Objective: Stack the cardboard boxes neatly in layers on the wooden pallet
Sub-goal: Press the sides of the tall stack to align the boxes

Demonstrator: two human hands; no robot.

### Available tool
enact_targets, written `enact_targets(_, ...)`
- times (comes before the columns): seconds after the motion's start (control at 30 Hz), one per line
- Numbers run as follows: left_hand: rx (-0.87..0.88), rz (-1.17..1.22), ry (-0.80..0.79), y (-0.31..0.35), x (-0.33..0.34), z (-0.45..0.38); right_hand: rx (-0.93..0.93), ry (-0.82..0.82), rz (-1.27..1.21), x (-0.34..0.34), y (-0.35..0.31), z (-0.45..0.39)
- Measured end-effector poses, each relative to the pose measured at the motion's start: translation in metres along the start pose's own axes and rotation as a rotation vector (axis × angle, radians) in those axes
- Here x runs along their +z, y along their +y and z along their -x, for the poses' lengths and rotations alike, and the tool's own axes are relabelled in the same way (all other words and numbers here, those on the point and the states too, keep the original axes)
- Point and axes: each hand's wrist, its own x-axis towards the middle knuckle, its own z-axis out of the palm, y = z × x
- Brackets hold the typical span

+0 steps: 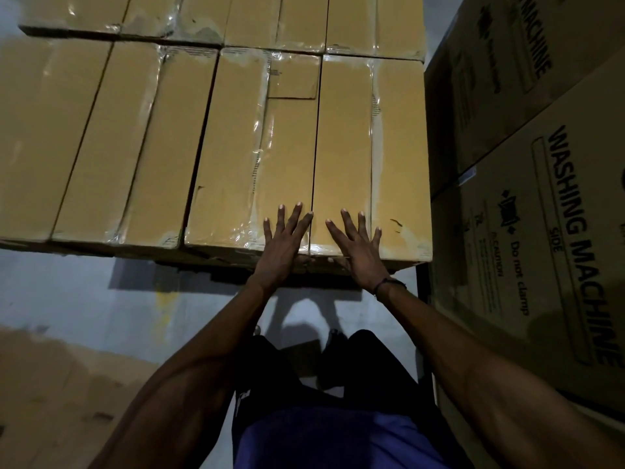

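Long brown cardboard boxes sealed with clear tape lie side by side in a flat layer in front of me. My left hand (285, 236) lies flat with spread fingers on the near end of one box (250, 147). My right hand (356, 243) lies flat the same way on the near end of the rightmost box (368, 137). A second row of boxes (236, 18) sits behind the first. Under the near edge, a dark strip of the pallet (209, 270) shows; the rest of it is hidden by the boxes.
Tall cartons printed WASHING MACHINE (527, 198) stand close on the right, almost touching the stack. Grey concrete floor (84, 292) lies between me and the boxes. A brown cardboard surface (50, 384) shows at lower left. My legs and feet stand just short of the stack.
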Motion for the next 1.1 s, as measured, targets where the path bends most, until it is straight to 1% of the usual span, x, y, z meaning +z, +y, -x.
enact_targets(0.13,-0.006,0.033,-0.010,-0.001,-0.001,0.000,0.003,-0.013,0.018,0.003,0.001,-0.001)
enact_targets(0.3,0.010,0.076,-0.110,-0.008,-0.021,0.003,0.036,-0.067,0.043,-0.009,-0.008,0.001)
enact_targets(0.43,-0.002,0.057,-0.073,-0.032,-0.053,0.029,0.044,-0.091,0.051,-0.020,-0.029,-0.003)
enact_targets(0.57,-0.070,0.102,-0.007,-0.082,-0.090,0.071,-0.009,-0.083,0.021,-0.027,-0.073,-0.011)
enact_targets(0.77,-0.137,0.029,0.015,-0.175,-0.127,0.118,-0.099,-0.058,-0.012,-0.016,-0.155,-0.041)
enact_targets(0.87,-0.120,-0.041,-0.004,-0.220,-0.134,0.122,-0.130,-0.048,-0.059,0.002,-0.199,-0.067)
enact_targets(0.93,-0.112,-0.060,-0.006,-0.236,-0.137,0.121,-0.155,-0.036,-0.060,0.010,-0.222,-0.080)
enact_targets(1.1,-0.080,-0.127,-0.075,-0.282,-0.131,0.111,-0.167,-0.041,-0.064,0.053,-0.268,-0.116)
